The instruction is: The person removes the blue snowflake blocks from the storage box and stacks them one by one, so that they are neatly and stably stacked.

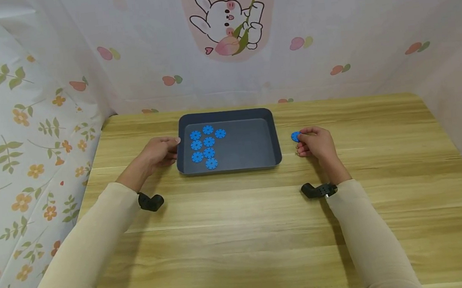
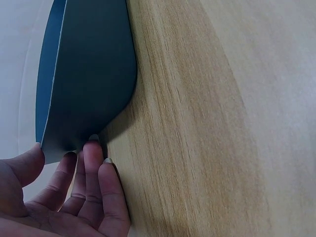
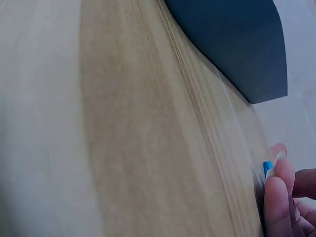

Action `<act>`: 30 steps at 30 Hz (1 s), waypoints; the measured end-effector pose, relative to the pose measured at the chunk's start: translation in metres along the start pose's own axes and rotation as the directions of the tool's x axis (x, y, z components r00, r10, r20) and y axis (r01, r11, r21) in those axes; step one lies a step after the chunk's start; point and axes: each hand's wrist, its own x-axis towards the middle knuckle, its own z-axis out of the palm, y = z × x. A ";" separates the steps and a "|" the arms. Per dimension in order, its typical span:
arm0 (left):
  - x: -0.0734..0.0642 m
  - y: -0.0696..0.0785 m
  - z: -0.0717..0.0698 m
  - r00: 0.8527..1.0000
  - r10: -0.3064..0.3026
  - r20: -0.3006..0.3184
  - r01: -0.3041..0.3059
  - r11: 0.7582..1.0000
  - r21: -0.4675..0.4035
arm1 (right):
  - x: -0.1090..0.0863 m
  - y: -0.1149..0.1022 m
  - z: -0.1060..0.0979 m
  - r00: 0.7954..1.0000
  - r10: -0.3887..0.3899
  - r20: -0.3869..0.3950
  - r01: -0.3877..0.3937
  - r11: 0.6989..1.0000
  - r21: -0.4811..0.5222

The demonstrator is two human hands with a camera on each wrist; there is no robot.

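Observation:
A dark grey rectangular baking tray (image 1: 252,144) lies on the table, with several blue notched discs (image 1: 209,142) spread flat over its left part. At the tray's left end my left hand (image 1: 160,152) holds the wall, thumb at the rim and fingertips against the outside, as the left wrist view also shows (image 2: 74,192). To the right of the tray, my right hand (image 1: 317,143) pinches one more blue notched disc (image 1: 295,136) between thumb and fingers. Only a sliver of that disc (image 3: 267,167) shows in the right wrist view; the fingers hide the rest.
The wooden table (image 1: 241,237) reaches back to a wall covered with a printed cloth (image 1: 135,41). A flowered cloth (image 1: 15,138) hangs along the left side. Black wrist-worn cameras (image 1: 151,201) sit on both forearms.

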 end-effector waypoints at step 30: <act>-0.001 0.001 -0.001 1.000 0.001 0.010 -0.001 1.000 -0.016 | 0.012 -0.047 -0.002 0.988 -0.108 0.106 0.125 0.976 -0.178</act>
